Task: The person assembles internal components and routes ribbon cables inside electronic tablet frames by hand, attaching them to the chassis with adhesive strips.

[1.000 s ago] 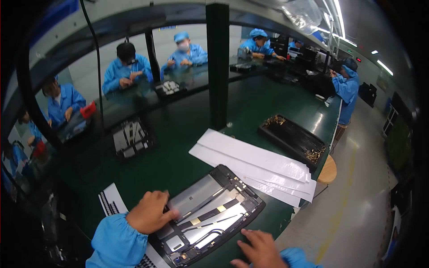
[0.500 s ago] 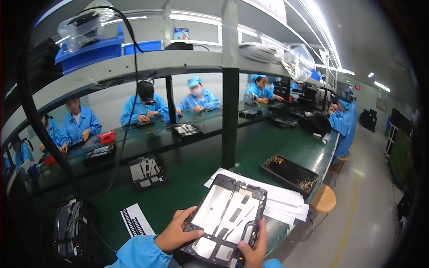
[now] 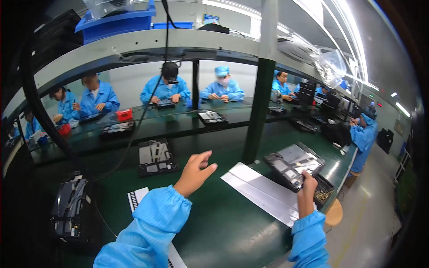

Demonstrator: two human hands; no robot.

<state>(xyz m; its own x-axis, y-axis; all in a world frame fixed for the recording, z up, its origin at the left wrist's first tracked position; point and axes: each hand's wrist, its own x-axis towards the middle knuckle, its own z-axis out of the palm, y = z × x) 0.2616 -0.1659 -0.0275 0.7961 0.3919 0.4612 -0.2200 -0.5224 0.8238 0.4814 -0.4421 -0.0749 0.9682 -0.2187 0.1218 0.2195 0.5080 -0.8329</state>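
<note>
My right hand (image 3: 307,192) grips the near edge of an open tablet housing (image 3: 295,161), black-framed with grey and silver inner parts. The housing is tilted over a black tray (image 3: 330,184) of small brass-coloured pieces and partly hides it. My left hand (image 3: 194,175) hovers above the green bench, fingers apart, holding nothing. Nearest to it lies another open tablet housing (image 3: 156,156), on the bench. White paper sheets (image 3: 257,192) spread between my two hands. Under my left sleeve a white sheet with black strips (image 3: 138,196) is partly covered.
At far left stands a stack of tablet housings (image 3: 69,207). A dark post (image 3: 260,111) rises from the bench, and a black cable (image 3: 142,120) hangs down. Co-workers in blue sit across the bench. Behind the tray is a wooden stool (image 3: 334,213).
My left hand has let go of the tablet housing and moved up. My right hand has carried the housing right and away, over the tray. The view has shifted too.
</note>
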